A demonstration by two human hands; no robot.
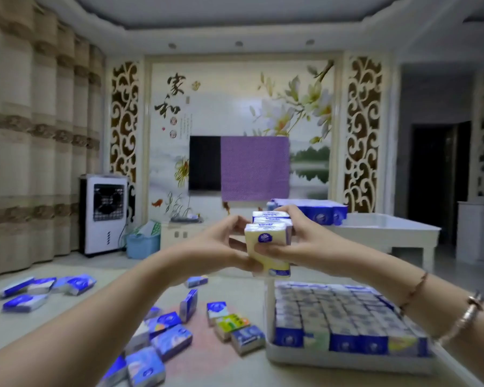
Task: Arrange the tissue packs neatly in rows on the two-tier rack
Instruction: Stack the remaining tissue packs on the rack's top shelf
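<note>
Both my hands hold a small stack of tissue packs [267, 241] in the air at the middle of the view, above the rack's left corner. My left hand [229, 241] grips the stack from the left and below. My right hand [296, 238] grips it from the right, fingers curled over the top and front. The white rack [319, 358] stands at the lower right, its tier filled with tight rows of blue and white packs [344, 317]. Several loose packs [173, 331] lie scattered on the floor at the lower left.
More blue packs [313, 212] sit on a white low table [389, 230] behind the rack. Further packs [48, 289] lie on the floor at the left. A white air cooler [104, 213] and a blue basket [143, 244] stand by the curtain.
</note>
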